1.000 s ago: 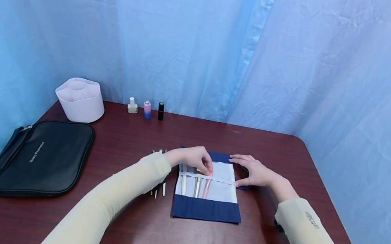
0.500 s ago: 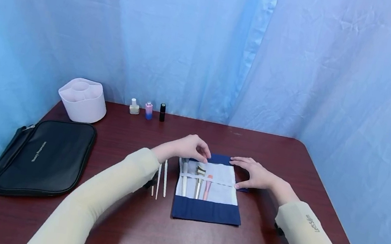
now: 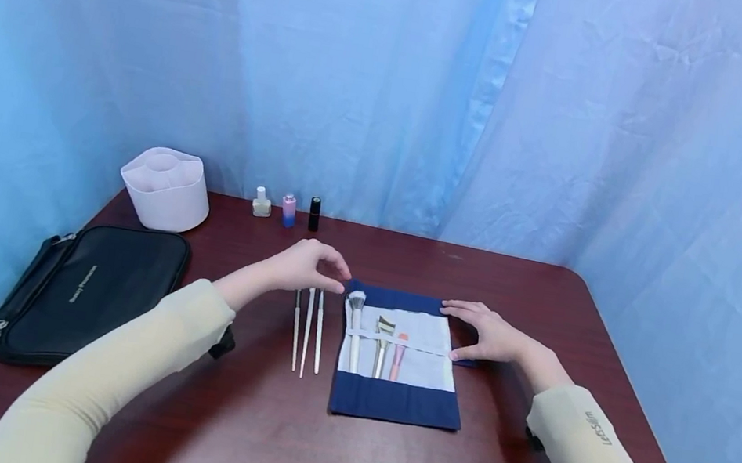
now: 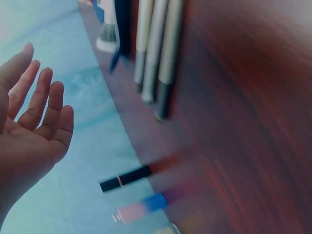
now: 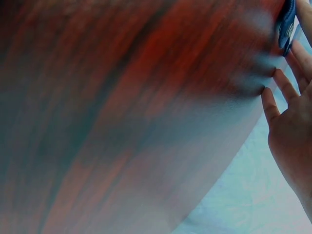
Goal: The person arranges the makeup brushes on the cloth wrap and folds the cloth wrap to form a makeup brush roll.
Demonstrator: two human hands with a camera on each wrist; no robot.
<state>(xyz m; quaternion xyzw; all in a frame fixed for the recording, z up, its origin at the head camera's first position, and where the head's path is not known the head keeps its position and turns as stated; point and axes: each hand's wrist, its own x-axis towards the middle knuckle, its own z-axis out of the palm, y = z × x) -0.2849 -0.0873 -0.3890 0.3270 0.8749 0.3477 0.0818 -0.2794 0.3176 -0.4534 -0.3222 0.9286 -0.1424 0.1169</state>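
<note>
A navy brush roll with a white lining (image 3: 423, 367) lies unfolded on the table. Under its elastic strap sit a large white-handled makeup brush (image 3: 355, 340), a gold-toned brush (image 3: 382, 348) and a small pink brush (image 3: 398, 358). My left hand (image 3: 302, 265) hovers by the roll's upper left corner, fingers loosely bent and holding nothing; the left wrist view shows its palm (image 4: 31, 126) bare. Below that hand, three slim brushes (image 3: 307, 333) lie side by side on the wood. My right hand (image 3: 488, 335) rests along the roll's right edge, thumb on the lining and fingers spread near the top.
A black zip case (image 3: 91, 295) lies at the left, in front of a white divided holder (image 3: 168, 203). Along the back edge stand a clear nail polish bottle (image 3: 261, 205), a pink-and-blue bottle (image 3: 288, 212) and a black lipstick tube (image 3: 314, 214). Blue curtains surround the table.
My left hand has let go of the pink brush in the roll and moved left, over the tops of the three slim brushes. The right hand stays at the roll's edge.
</note>
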